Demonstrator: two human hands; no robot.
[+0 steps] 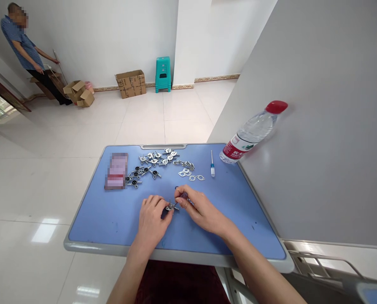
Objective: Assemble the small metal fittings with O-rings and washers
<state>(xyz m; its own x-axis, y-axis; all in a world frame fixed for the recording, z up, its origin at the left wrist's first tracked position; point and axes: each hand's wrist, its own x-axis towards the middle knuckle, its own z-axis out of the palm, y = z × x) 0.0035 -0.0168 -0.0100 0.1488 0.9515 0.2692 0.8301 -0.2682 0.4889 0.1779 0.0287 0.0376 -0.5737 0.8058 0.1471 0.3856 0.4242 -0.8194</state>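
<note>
My left hand (152, 215) is closed on a small metal fitting (171, 207) with a flange and stub pipes, held low over the tabletop. My right hand (196, 207) pinches a small screwdriver (184, 195) with a clear, purplish handle; its thin shaft slants down to the fitting, and the fingers hide much of it. Just beyond my right fingertips a small dark piece (176, 188) shows in part. Farther up lie several similar metal fittings (155, 159) and several with black round centres (146, 170). Flat metal gaskets (192, 178) lie right of these, below a row of small metal parts (184, 164).
The blue table (112, 223) has a raised grey rim. A phone (117, 171) lies at left, another screwdriver (212, 165) at right. A water bottle (250, 135) stands by the grey partition (321, 126). Beyond are cartons (130, 84), teal stools (163, 74) and a person (25, 46).
</note>
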